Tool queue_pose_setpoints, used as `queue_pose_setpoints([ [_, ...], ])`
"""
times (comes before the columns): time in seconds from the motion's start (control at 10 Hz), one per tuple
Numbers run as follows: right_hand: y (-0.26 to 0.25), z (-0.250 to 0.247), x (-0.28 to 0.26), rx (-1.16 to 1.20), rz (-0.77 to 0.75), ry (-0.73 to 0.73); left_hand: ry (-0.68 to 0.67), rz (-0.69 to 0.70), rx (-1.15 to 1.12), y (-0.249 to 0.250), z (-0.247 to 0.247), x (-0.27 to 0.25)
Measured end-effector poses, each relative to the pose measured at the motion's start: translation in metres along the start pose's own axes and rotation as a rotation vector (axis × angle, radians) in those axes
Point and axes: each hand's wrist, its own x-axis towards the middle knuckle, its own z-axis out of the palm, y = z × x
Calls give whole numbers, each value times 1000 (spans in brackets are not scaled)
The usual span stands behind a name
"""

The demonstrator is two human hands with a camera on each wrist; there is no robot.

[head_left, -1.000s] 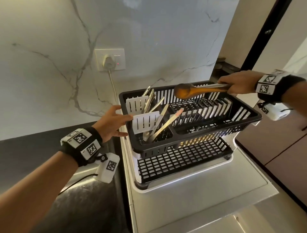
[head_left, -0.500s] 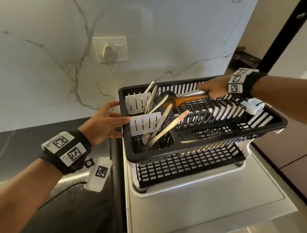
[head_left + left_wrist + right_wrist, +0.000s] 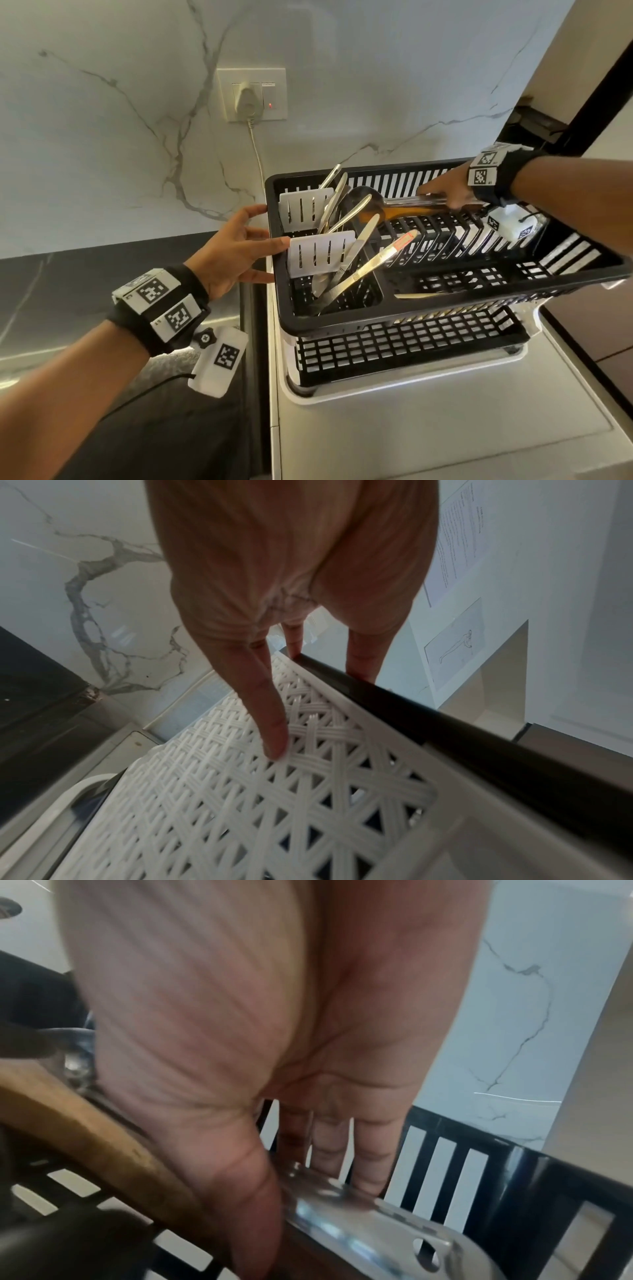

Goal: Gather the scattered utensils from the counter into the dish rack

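Note:
A black two-tier dish rack (image 3: pixel 342 325) stands on a white drip tray. Several knives and spoons (image 3: pixel 356 270) lean in its left cutlery compartment between white slotted dividers (image 3: pixel 318 253). My right hand (image 3: pixel 442 198) grips two handles together over the plate slots: a metal ladle (image 3: pixel 359 198) and a wooden spoon (image 3: pixel 404 214). The ladle's bowl lies low by the cutlery compartment. In the right wrist view the thumb presses the metal handle (image 3: pixel 377 1231) beside the wooden handle (image 3: pixel 85 1123). My left hand (image 3: pixel 253 240) is open, its straight fingers (image 3: pixel 267 718) touching the rack's white lattice side (image 3: pixel 274 818) and black rim (image 3: pixel 479 737).
A plugged wall socket (image 3: pixel 251 96) with a cord hangs on the marble wall behind the rack. Dark counter (image 3: pixel 68 274) lies to the left. The drip tray (image 3: pixel 411 387) sits on a pale steel surface. One pale utensil (image 3: pixel 418 295) lies in the rack's front channel.
My right hand has carried the ladle and wooden spoon down and leftward from above the rack onto its plate slots. The left hand has stayed at the rack's left side.

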Motion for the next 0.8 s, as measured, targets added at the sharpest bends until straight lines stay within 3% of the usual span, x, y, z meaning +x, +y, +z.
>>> queue_pose_setpoints([
  [0.4, 0, -19, -18, 176, 29, 182, -3, 37, -37, -2, 0, -3],
  [0.6, -23, -29, -51, 316, -35, 273, -17, 55, -86, -1, -1, -16],
  [0.8, -60, -20, -119, 398, -100, 558, -40, 115, 13, -48, -8, -64],
])
